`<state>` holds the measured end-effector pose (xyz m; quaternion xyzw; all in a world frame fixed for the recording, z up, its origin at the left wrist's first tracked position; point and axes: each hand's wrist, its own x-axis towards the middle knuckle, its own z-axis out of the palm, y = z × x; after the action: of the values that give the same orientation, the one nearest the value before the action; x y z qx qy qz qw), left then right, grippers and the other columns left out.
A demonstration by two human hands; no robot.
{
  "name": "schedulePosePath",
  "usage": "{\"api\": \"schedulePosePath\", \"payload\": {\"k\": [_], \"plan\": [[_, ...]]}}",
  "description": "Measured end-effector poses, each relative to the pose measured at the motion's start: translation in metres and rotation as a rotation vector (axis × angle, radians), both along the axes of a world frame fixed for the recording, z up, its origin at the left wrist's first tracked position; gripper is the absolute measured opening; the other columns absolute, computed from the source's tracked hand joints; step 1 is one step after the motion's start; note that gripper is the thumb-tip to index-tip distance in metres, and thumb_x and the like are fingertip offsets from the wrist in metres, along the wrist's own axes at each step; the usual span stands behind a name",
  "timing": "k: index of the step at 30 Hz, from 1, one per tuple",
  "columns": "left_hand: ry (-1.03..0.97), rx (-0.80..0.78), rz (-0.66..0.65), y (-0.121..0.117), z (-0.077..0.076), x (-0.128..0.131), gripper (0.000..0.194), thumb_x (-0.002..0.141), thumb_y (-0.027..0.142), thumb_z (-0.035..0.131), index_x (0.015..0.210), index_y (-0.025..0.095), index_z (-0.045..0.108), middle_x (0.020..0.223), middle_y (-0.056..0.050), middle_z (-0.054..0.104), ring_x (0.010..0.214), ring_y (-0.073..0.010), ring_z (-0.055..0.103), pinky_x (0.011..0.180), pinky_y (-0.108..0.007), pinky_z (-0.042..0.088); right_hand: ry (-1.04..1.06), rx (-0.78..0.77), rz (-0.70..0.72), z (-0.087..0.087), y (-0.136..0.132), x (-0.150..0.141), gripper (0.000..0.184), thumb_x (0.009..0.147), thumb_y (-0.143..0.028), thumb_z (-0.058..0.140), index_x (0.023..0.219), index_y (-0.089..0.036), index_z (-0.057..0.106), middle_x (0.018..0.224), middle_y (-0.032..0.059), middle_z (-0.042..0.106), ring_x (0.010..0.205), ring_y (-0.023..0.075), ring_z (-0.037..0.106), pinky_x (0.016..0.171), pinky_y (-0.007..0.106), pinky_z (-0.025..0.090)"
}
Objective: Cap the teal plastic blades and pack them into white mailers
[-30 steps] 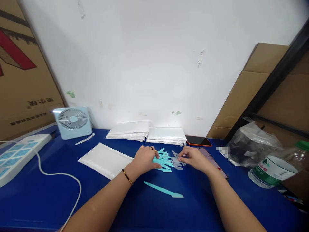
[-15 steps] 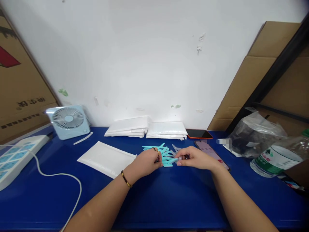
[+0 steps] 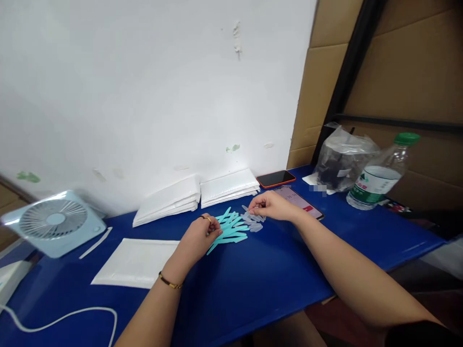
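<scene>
The left hand (image 3: 198, 237) rested on the blue table (image 3: 260, 284), fingers curled loosely over the near end of a fan of turquoise plastic sticks (image 3: 231, 230); a firm grip could not be confirmed. The right hand (image 3: 269, 206) pinched one of the clear plastic caps (image 3: 253, 220) lying just beside the sticks. Behind the pile lay two stacks of white mailers (image 3: 197, 193); a single white mailer (image 3: 135, 261) lay to the left.
</scene>
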<state>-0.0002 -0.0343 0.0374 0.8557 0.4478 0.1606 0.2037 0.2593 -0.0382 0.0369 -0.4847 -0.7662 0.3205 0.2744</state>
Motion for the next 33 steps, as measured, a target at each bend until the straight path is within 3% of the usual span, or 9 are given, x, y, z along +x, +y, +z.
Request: {"api": "schedulePosePath", "payload": {"k": [4,7,13,19,22,27,33], "plan": [[-0.060,-0.109,0.037,0.002,-0.006,0.000,0.022,0.083,0.039,0.042,0.084,0.020,0.054,0.068,0.003,0.056,0.054,-0.0104,0.048,0.051,-0.022,0.035,-0.100,0.156,-0.102,-0.006,0.006,0.007,0.021,0.073,-0.031,0.059,0.082,-0.016,0.071,0.076,0.0041,0.068,0.065,0.0134,0.057,0.057,0.021,0.039],[-0.082,-0.122,0.024,-0.002,-0.005,0.004,0.028,0.087,0.042,0.035,0.092,0.022,0.054,0.065,0.004,0.056,0.053,-0.0107,0.048,0.051,-0.022,0.034,-0.057,0.219,-0.078,-0.005,0.003,0.006,0.021,0.078,-0.027,0.053,0.086,-0.018,0.070,0.083,0.0033,0.068,0.070,0.0132,0.059,0.060,0.021,0.040],[-0.108,0.026,-0.027,-0.007,-0.001,0.007,0.034,0.089,0.042,0.033,0.093,0.022,0.060,0.090,-0.002,0.063,0.083,-0.0156,0.056,0.073,-0.024,0.039,-0.287,0.132,0.153,-0.005,-0.003,0.007,0.011,0.066,-0.024,0.064,0.075,-0.019,0.070,0.071,0.0000,0.066,0.060,0.0117,0.055,0.055,0.020,0.036],[-0.021,0.039,-0.016,-0.003,-0.007,0.004,0.026,0.086,0.038,0.042,0.091,0.021,0.062,0.089,-0.002,0.063,0.081,-0.0163,0.056,0.071,-0.024,0.040,-0.412,0.090,0.103,-0.016,0.002,0.005,0.010,0.062,-0.022,0.068,0.071,-0.018,0.068,0.075,0.0020,0.064,0.065,0.0136,0.055,0.057,0.021,0.035],[-0.010,0.034,-0.020,-0.002,-0.007,0.004,0.027,0.086,0.038,0.040,0.089,0.021,0.062,0.087,-0.003,0.063,0.081,-0.0163,0.056,0.070,-0.024,0.039,-0.384,0.088,0.091,-0.012,0.001,0.005,0.010,0.064,-0.024,0.067,0.072,-0.017,0.066,0.076,0.0030,0.064,0.066,0.0135,0.054,0.056,0.021,0.035],[0.006,0.041,-0.012,-0.003,-0.005,0.004,0.027,0.086,0.037,0.040,0.085,0.021,0.062,0.083,-0.002,0.062,0.078,-0.0159,0.055,0.069,-0.024,0.038,-0.165,0.036,0.054,-0.002,-0.004,0.003,0.018,0.073,-0.030,0.059,0.081,-0.015,0.065,0.067,0.0015,0.062,0.059,0.0116,0.053,0.052,0.020,0.036],[0.045,0.061,0.000,-0.004,-0.007,0.004,0.027,0.086,0.038,0.041,0.091,0.022,0.062,0.089,-0.003,0.062,0.079,-0.0160,0.056,0.067,-0.024,0.038,-0.078,0.000,0.065,0.001,-0.006,-0.005,0.019,0.072,-0.031,0.060,0.080,-0.015,0.066,0.064,0.0007,0.061,0.058,0.0110,0.052,0.051,0.019,0.037]]}}
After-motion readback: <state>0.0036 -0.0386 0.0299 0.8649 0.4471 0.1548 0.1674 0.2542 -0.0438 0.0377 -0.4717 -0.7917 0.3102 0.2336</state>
